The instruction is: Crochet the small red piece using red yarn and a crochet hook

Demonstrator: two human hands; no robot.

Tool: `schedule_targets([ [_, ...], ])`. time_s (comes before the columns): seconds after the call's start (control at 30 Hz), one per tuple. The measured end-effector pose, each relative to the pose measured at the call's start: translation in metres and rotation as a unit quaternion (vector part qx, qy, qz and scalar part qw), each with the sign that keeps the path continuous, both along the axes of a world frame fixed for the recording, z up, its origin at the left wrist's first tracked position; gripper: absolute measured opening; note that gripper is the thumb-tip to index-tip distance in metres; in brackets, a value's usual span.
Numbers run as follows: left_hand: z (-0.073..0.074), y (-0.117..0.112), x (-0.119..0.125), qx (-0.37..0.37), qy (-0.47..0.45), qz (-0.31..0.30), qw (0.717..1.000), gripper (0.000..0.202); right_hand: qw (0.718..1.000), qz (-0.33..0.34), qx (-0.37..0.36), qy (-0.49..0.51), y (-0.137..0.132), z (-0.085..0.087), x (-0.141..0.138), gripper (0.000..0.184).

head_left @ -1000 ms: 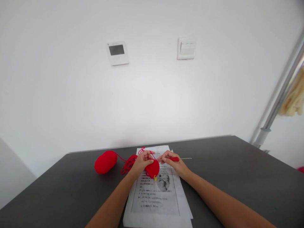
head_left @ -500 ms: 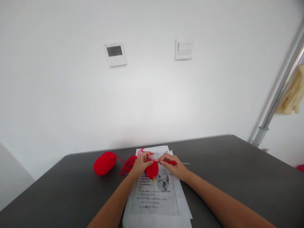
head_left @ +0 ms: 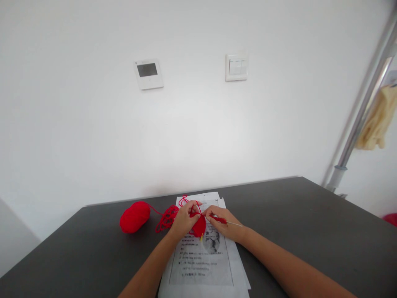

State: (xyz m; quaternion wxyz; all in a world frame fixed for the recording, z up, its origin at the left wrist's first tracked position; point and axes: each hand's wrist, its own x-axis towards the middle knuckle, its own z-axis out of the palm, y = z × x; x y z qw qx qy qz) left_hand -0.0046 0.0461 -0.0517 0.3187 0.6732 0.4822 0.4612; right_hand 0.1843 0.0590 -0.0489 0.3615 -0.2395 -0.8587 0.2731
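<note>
My left hand (head_left: pixel 185 219) pinches a small round piece of red crochet (head_left: pixel 199 226) at its upper left edge, with red yarn running up over the fingers. A yellow stitch marker (head_left: pixel 201 237) hangs at the bottom of the crochet. Between the fingers of my right hand (head_left: pixel 226 221) is a crochet hook (head_left: pixel 221 219) with a red grip, its metal shaft sticking out to the right. The hook's working tip meets the top right of the crochet, too small to make out clearly. Loose red yarn (head_left: pixel 167 218) lies left of my left hand, leading to a red yarn ball (head_left: pixel 135 217).
Printed sheets of paper (head_left: pixel 201 285) lie under my hands on the dark table (head_left: pixel 294 223). A white wall stands behind, bearing a panel with a screen (head_left: pixel 148 74) and a light switch (head_left: pixel 237 67). At the right are a metal pole (head_left: pixel 356 128) and a cream cloth (head_left: pixel 376 120).
My right hand has tilted the hook, so its free shaft end points lower to the right. The crochet has turned slightly in my left hand. The whole view has shifted a little.
</note>
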Motion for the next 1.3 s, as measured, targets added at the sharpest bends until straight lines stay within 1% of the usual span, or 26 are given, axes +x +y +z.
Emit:
schedule_targets([
  [0.17,0.006,-0.004,0.005,0.009,0.02,-0.012,1.0,0.034,1.0,0.009,0.021,0.014,0.001,-0.001,-0.001,0.009],
  [0.27,0.007,-0.005,0.007,0.01,0.014,-0.016,1.0,0.035,0.999,0.015,0.04,0.026,0.002,-0.004,-0.002,0.009],
  [0.4,0.002,-0.001,0.006,0.0,-0.028,-0.014,1.0,0.035,0.996,0.035,0.07,0.038,0.001,-0.006,-0.004,0.008],
  [0.5,-0.003,0.005,0.004,-0.025,-0.097,-0.013,0.995,0.035,0.996,0.023,0.076,0.034,0.001,-0.006,-0.005,0.008],
  [0.6,-0.007,0.01,0.004,-0.073,-0.161,-0.011,0.984,0.038,0.996,0.028,0.078,0.01,0.002,-0.007,-0.003,0.008],
  [0.73,-0.008,0.01,0.005,-0.137,-0.225,-0.01,0.965,0.042,0.995,0.041,0.089,-0.001,0.003,-0.007,-0.001,0.009],
  [0.93,-0.003,0.002,0.009,-0.217,-0.326,-0.037,0.92,0.047,0.992,0.044,0.122,-0.006,0.001,-0.004,-0.001,0.01],
  [1.03,0.002,-0.002,0.011,-0.246,-0.356,-0.052,0.9,0.046,0.988,0.034,0.148,0.0,0.0,-0.004,-0.002,0.011],
  [1.1,0.005,-0.005,0.012,-0.253,-0.366,-0.069,0.893,0.044,0.987,0.018,0.16,0.002,0.0,-0.004,-0.003,0.013],
  [1.2,0.007,-0.006,0.015,-0.248,-0.367,-0.098,0.891,0.041,0.985,-0.022,0.168,-0.002,-0.001,-0.005,-0.004,0.013],
  [1.3,0.009,-0.006,0.017,-0.232,-0.361,-0.108,0.897,0.04,0.983,-0.058,0.172,-0.015,0.0,-0.005,-0.004,0.012],
])
